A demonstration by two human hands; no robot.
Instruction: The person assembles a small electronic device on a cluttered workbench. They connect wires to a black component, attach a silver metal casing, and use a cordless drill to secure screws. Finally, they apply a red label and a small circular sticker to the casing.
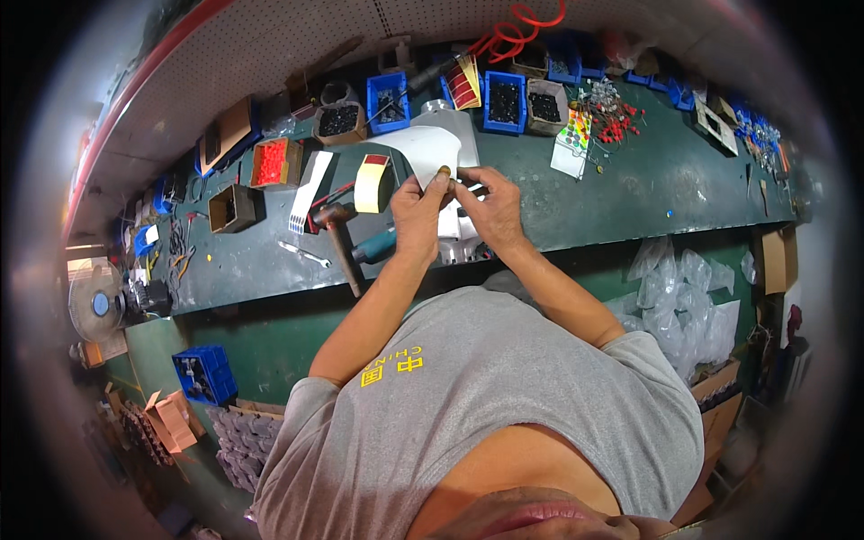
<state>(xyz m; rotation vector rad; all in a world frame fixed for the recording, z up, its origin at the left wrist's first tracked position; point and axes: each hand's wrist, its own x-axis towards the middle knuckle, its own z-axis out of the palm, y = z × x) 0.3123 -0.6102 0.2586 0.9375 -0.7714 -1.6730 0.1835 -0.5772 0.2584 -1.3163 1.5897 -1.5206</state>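
At frame centre, both hands, left hand [421, 211] and right hand [490, 209], pinch the curved white plastic shell [423, 148] over the dark green table [630, 193].

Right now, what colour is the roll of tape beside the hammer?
Pale yellow, with a red patch on top: the roll of tape beside the hammer, head view.

Both hands [454, 211] together (fingers pinched)

dark green worktop [630, 193] along a white pegboard wall [297, 40], small fan [96, 306] at left, clear bags [684, 301] piled below
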